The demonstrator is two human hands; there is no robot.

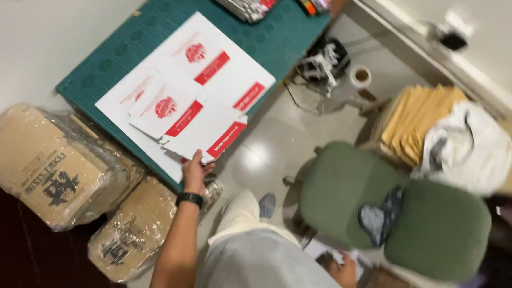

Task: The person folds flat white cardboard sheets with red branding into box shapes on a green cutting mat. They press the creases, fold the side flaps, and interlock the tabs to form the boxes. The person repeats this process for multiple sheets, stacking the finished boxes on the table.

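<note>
Left hand (195, 171): arm stretched forward, black band at the wrist, fingers (198, 158) pinched shut on the near edge of a flat white carton blank (209, 131).

Carton blank: thin, smooth die-cut card, white with red panels and a round red emblem, notched flap outlines; it lies at the near edge of the counter (274, 39), partly overlapping 2 or more like sheets (206, 65) spread flat behind it.

Counter: rectangular top covered in a dark green mat with a faint dotted pattern. At its far edge, a fanned stack of folded white-and-red cartons (250, 0).

Right hand (345, 272): low at the bottom of the view beside a piece of white paper; blurred, so whether its fingers are open or closed cannot be told.

Left of the counter: 2 brown corrugated bundles (44, 165), blocky, wrapped in glossy clear film, black print on the sides.

Right: a swivel chair (432, 228) in matte green fabric, rounded seat and back, with a grey patterned cloth (380, 216) lying on it. Beyond it, a stack of tan padded envelopes (416, 117) and a crumpled white plastic bag (475, 149). A roll of tape (360, 76) stands on the glossy pale tiled floor (279, 137).
</note>
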